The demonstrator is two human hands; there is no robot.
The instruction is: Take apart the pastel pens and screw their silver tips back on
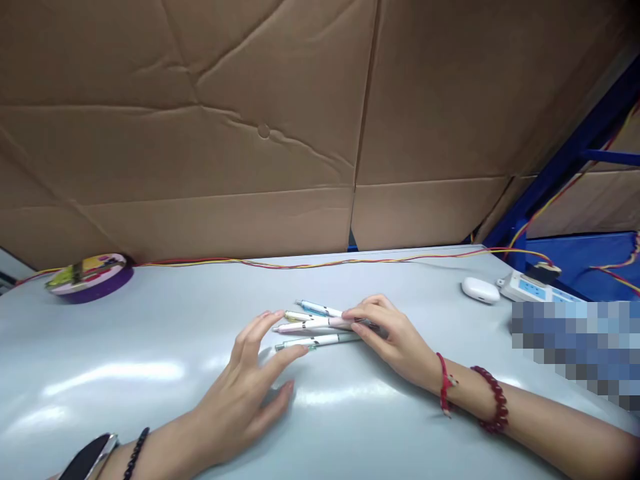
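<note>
Several slim white pens lie in a loose bunch on the table, pointing left. From back to front they are a pen with blue parts (319, 309), one with yellow parts (299, 317), a pink pen (310, 325) and a pen with green parts (325, 341). My right hand (393, 333) pinches the pink pen between thumb and fingers, hiding the right ends of the bunch. My left hand (245, 390) is open with fingers apart, close to the left ends; its thumb reaches the green pen, though I cannot tell whether it touches.
A round purple container (95, 280) with a colourful top sits at the back left. At the right are a white earbud case (481, 290) and a power strip (533, 289). Red and yellow wires (300, 266) run along the back edge, before tall cardboard (225, 153).
</note>
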